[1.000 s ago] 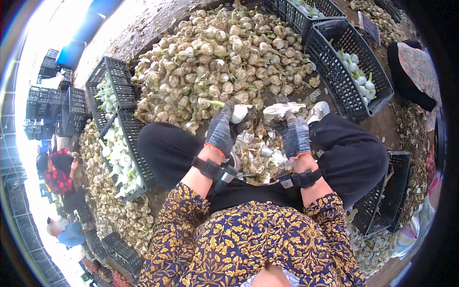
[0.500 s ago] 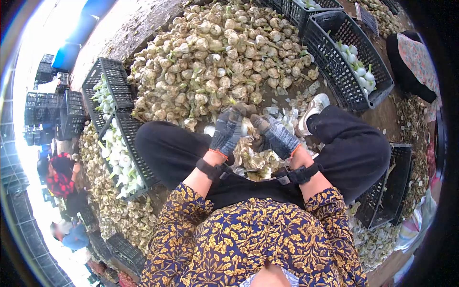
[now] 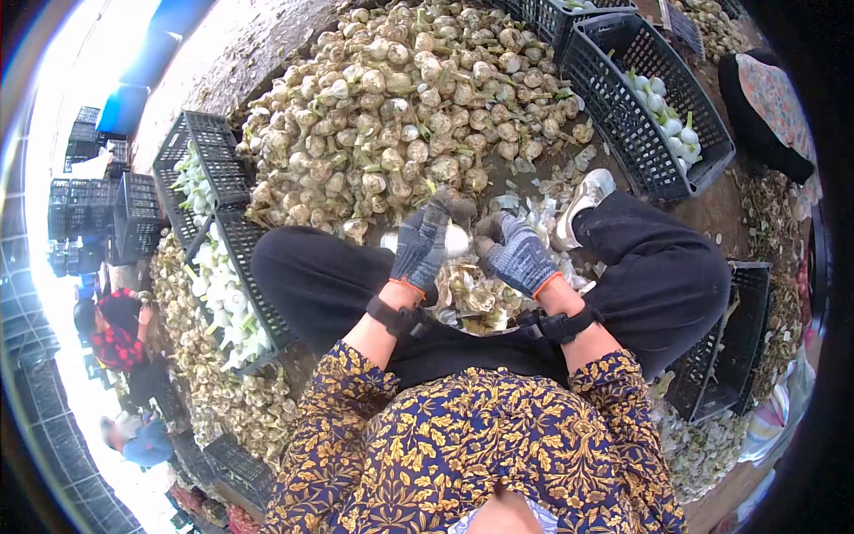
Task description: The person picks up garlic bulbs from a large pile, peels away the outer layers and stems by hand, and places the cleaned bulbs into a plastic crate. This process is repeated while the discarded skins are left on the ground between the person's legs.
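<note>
I have one white garlic bulb (image 3: 457,240) in my gloved left hand (image 3: 420,245), on the near side of the big garlic heap (image 3: 400,116). My right hand (image 3: 520,254) curls nearby, same side of the heap; I can't tell whether it grips anything. Two crates (image 3: 216,151) of white bulbs (image 3: 229,298) stand left of the heap, two right.

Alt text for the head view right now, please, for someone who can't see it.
A person's gloved left hand holds a white garlic bulb, the gloved right hand close beside it, above loose papery skins. Beyond lies a large heap of dirt-stained garlic, with black crates of cleaner white bulbs to both sides.
</note>
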`<state>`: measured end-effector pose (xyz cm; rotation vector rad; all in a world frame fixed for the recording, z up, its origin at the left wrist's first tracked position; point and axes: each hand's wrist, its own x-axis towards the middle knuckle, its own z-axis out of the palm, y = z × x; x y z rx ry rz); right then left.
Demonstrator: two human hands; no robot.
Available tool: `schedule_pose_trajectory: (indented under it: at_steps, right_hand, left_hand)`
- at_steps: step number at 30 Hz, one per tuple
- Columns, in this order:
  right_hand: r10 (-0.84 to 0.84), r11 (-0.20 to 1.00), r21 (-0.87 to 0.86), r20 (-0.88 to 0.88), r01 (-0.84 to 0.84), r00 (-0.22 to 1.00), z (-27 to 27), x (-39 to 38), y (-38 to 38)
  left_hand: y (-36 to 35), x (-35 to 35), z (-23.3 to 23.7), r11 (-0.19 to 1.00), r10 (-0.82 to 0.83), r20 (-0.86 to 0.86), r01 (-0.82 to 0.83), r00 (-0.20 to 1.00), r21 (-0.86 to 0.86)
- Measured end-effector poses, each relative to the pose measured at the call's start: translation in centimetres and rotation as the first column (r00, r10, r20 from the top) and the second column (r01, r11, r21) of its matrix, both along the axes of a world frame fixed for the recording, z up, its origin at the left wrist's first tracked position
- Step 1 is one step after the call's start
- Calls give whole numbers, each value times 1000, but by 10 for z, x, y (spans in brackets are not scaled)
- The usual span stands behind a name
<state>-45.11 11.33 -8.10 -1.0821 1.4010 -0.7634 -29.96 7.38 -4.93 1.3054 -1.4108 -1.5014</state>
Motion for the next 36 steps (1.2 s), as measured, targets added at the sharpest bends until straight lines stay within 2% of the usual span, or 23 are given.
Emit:
schedule_pose_trajectory:
  at_steps: [1,3,5,6,8,11,12,13,15,16,17,18,19,20,21,22,23,27,29,31,34,35,36]
  right_hand:
    - [-43,988,-152,-217,10,975,-6,0,1]
    - [-57,993,-116,-230,31,972,-3,2,0]
    - [-214,970,-69,202,232,956,-8,4,-3]
    - [-245,966,-19,245,258,938,-3,4,-3]
    - [-290,952,6,322,305,901,-7,5,-4]
    - [-375,916,25,407,400,833,-7,5,-5]
    - [-418,891,15,419,453,806,-6,3,-6]
    - [-417,892,15,418,452,807,-13,0,-7]
    - [-341,924,-159,74,348,937,-34,-8,-8]
    - [-255,935,-276,-81,224,964,-42,-8,-7]
    - [-255,935,-275,-83,224,963,-40,-6,-5]
    - [-170,887,-461,-246,39,954,-34,-3,-4]
    - [-116,787,-592,-414,-170,903,-27,1,-3]
    - [-54,996,-72,-70,49,996,14,5,-9]
    - [-55,996,-70,-70,50,996,16,8,-9]
    - [-49,997,55,31,47,998,18,10,-9]
    - [-54,984,178,131,30,990,18,10,-9]
    - [-97,982,179,255,52,962,8,7,-7]
    - [-104,985,162,300,57,948,8,3,-5]
    - [-66,994,102,397,28,916,8,2,-5]
    - [-29,1000,6,340,29,940,6,3,-5]
    - [-29,1000,6,340,28,940,8,3,-6]
    - [-87,987,162,464,13,881,13,1,-8]
  left_hand:
    - [-4,2,-2,996,24,105,-32,994,83]
    - [-9,4,-8,984,40,209,-75,977,161]
    - [-10,3,-16,965,42,219,-96,975,243]
    - [-9,3,-21,965,41,218,-95,975,243]
    - [-7,1,-29,1000,-19,164,16,986,18]
    - [-5,0,-26,999,20,99,-18,995,-27]
    - [1,-2,-8,989,47,158,-68,986,130]
    - [0,-2,-9,989,48,158,-70,986,130]
    - [-3,-1,-18,870,266,-57,-215,962,443]
    - [-4,3,-27,870,266,-58,-214,962,444]
    - [-4,10,-40,990,96,102,-105,990,92]
    - [-3,15,-49,966,-11,308,90,951,-243]
    - [-2,17,-58,966,-12,309,90,951,-241]
    - [0,19,-64,866,2,462,229,887,-445]
    - [1,18,-61,707,57,593,387,803,-592]
    - [0,19,-57,763,-47,592,411,805,-498]
    - [0,17,-53,763,-48,591,411,805,-498]
    - [0,9,-42,746,-26,463,326,886,-581]
    - [0,7,-38,901,25,442,172,897,-400]
    - [0,7,-33,905,25,456,173,889,-387]
    - [-3,8,-35,914,24,485,177,874,-365]
    - [-4,10,-40,880,36,425,173,905,-443]
    - [-4,11,-46,840,43,361,162,932,-518]
